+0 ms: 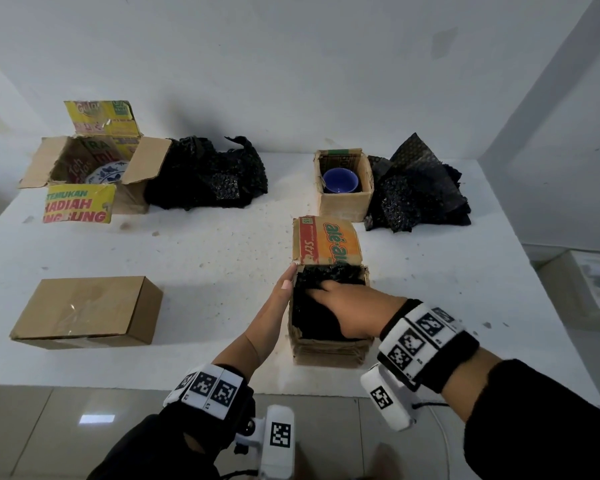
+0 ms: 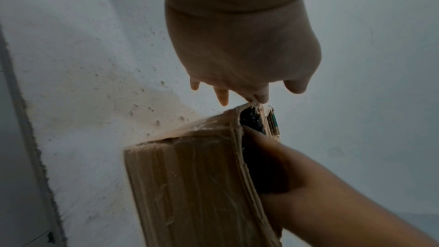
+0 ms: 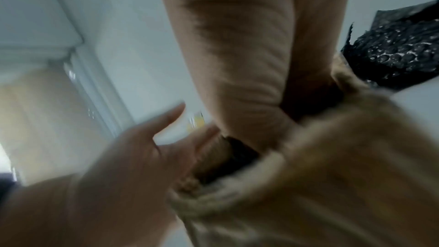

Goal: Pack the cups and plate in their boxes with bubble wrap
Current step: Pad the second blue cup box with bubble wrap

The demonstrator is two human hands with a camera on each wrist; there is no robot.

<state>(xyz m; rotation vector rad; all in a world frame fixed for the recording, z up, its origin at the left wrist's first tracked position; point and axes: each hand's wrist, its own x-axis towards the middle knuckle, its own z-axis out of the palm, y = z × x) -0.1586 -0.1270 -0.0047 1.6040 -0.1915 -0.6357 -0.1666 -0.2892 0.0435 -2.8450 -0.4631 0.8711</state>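
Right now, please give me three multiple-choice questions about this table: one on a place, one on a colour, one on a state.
1. Where is the plate?
A. in the open box at the far left
B. on the closed box
C. on the floor

2. What colour is the cup?
A. red
B. blue
C. white

3. What is the right hand doing?
A. resting on the table
B. pressing black bubble wrap into the near box
C. lifting the cup

Answers: A, the patterned plate leans inside that box; B, the cup's inside is blue; B, its fingers are down in the wrap while the left hand steadies the box.
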